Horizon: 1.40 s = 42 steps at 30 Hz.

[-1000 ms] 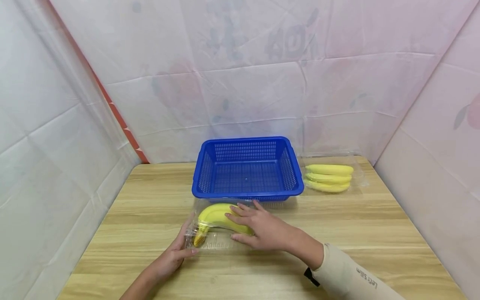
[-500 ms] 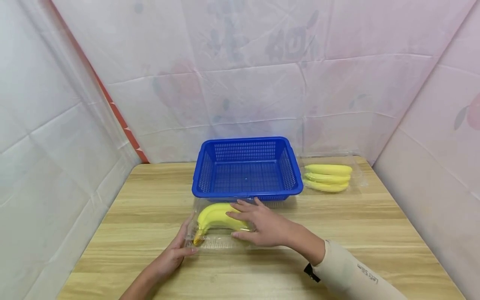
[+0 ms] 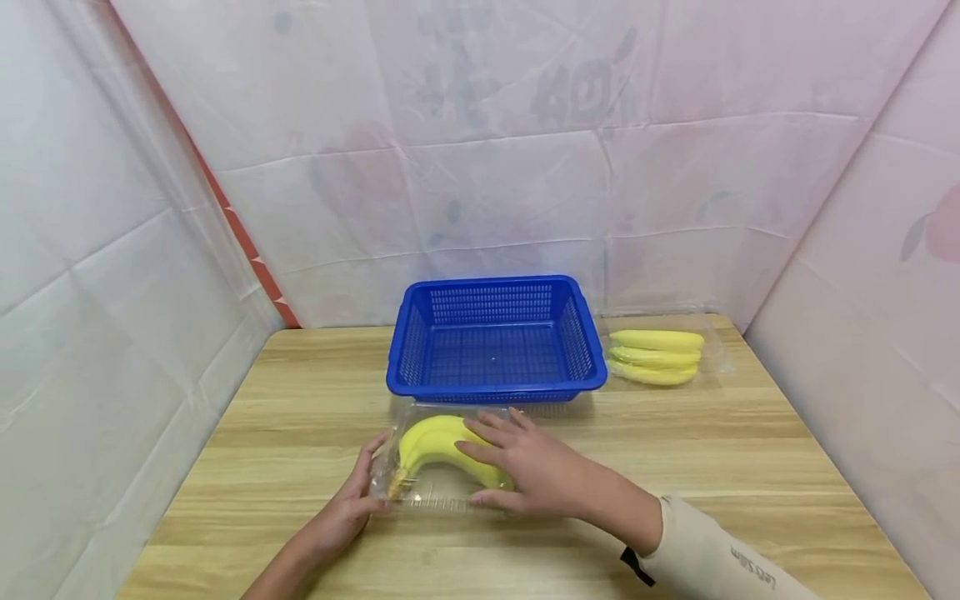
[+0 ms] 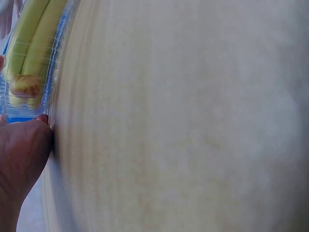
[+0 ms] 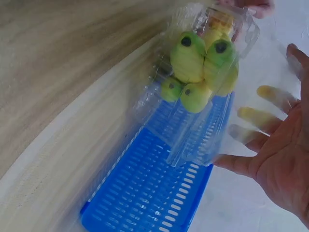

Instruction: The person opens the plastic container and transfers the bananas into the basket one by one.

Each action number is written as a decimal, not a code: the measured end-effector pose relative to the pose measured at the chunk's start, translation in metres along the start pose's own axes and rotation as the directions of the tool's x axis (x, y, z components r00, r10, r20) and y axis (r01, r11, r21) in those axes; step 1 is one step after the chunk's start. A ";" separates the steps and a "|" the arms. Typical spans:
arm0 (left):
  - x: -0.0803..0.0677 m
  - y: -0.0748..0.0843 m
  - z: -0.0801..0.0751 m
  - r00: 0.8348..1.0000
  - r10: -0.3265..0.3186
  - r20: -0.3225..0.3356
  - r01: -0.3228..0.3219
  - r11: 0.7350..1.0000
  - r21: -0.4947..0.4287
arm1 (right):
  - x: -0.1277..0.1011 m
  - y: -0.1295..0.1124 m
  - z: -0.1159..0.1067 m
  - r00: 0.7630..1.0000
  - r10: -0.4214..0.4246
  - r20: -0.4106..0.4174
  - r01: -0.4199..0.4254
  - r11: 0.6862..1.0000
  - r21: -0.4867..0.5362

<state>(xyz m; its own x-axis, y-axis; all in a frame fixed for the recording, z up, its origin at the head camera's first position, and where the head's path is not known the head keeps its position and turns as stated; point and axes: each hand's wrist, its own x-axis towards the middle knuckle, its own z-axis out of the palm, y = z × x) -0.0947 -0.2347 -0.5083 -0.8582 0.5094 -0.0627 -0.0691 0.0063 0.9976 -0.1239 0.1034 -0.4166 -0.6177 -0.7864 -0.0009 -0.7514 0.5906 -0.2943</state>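
Observation:
A bunch of bananas (image 3: 431, 429) lies inside a clear plastic clamshell box (image 3: 450, 501) in front of the basket. My left hand (image 3: 347, 504) holds the box's left end, thumb at the near corner and fingers along the end wall. Spread over the box's right part is my right hand (image 3: 536, 471), fingers extended on the lid. The right wrist view shows the banana tips (image 5: 195, 96) through the clear plastic, with the right hand's fingers (image 5: 231, 163) straight beside it. In the left wrist view the stem end (image 4: 26, 86) faces the left thumb.
A blue plastic basket (image 3: 495, 390) stands right behind the box. Right of it, by the back edge of the wooden table (image 3: 300, 400), sits a second clear box with several bananas (image 3: 656, 356). Patterned cloth walls (image 3: 480, 192) enclose the back and sides.
The box with the bananas has shifted slightly toward me, leaving a little more gap from the basket. Both hands stay on it; the right hand has moved slightly right and nearer.

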 end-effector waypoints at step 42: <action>-0.006 -0.003 -0.003 0.999 0.029 0.020 -0.030 0.999 0.015 | 0.007 0.031 -0.043 0.848 0.023 -0.529 0.132 0.958 0.254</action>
<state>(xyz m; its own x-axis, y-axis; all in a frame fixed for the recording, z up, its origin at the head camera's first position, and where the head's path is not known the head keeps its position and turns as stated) -0.0909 -0.2408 -0.5108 -0.8494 0.5267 -0.0329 -0.0362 0.0041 0.9993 -0.1615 0.1245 -0.3843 -0.6642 -0.5576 0.4979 -0.7427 0.4163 -0.5245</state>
